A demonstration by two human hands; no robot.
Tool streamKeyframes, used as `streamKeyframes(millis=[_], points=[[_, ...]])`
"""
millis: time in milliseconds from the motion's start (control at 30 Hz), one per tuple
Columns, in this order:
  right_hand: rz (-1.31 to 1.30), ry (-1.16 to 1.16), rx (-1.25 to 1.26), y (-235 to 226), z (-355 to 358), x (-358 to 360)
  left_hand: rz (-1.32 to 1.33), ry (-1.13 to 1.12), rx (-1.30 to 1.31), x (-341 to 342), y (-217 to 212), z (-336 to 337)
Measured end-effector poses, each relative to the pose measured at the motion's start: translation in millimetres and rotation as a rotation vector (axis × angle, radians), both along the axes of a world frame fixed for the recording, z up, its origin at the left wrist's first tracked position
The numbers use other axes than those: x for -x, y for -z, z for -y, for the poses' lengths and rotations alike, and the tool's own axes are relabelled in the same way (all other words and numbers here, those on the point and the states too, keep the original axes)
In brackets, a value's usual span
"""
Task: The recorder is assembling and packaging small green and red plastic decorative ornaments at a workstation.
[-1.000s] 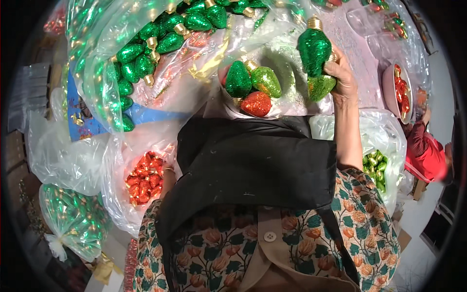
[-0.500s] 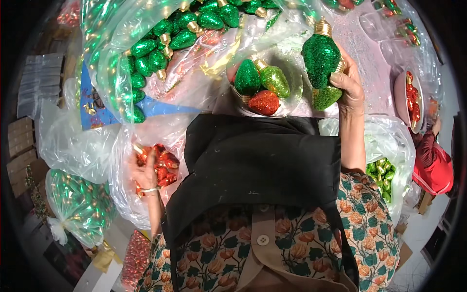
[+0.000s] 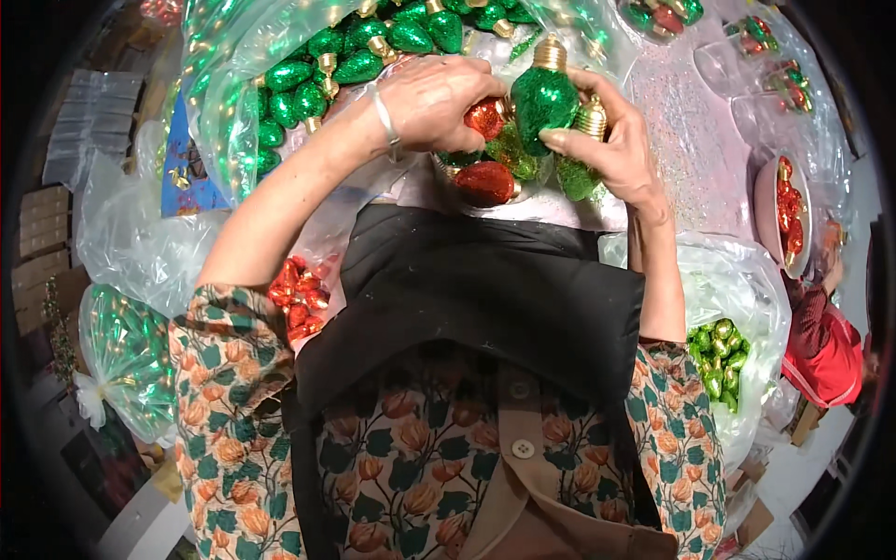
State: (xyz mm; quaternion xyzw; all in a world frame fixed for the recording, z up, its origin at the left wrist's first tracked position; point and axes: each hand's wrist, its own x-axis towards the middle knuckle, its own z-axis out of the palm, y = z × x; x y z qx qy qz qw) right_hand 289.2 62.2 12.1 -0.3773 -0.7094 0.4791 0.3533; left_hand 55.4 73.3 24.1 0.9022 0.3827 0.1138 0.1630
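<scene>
At far left, a tied bag of green bulbs (image 3: 126,359) is lying low, with red bulbs (image 3: 301,294) showing under the left arm. The left hand (image 3: 434,98) is curling its fingers around a red bulb (image 3: 485,117). Just beside it, the right hand (image 3: 611,149) is gripping a big green bulb (image 3: 544,95) between thumb and fingers, above a clear tray (image 3: 523,191). At right, lime bulbs (image 3: 721,359) are sitting in a bag.

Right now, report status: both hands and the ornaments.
Left hand shut on red bulb ornament. Right hand holds dark green bulb ornament upright. More ornaments sit in the clear tray beneath. Nothing blocking.
</scene>
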Motion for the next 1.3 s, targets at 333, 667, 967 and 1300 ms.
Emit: streamKeyframes(millis=[333,667,967,1300], points=[[0.298,-0.090,-0.129,-23.2,4.2,21.5,0.049,0.031,-0.668,22.0,23.0,-7.4],[0.870,-0.167,-0.188,-52.2,11.6,51.8,0.406,-0.217,-0.092,38.9,42.2,5.3],[0.887,0.048,-0.287,-39.5,25.7,55.6,0.292,-0.338,-0.178,29.0,44.0,16.8],[0.900,-0.093,-0.454,-42.3,17.5,62.4,0.335,-0.338,-0.188,30.4,46.6,20.4]])
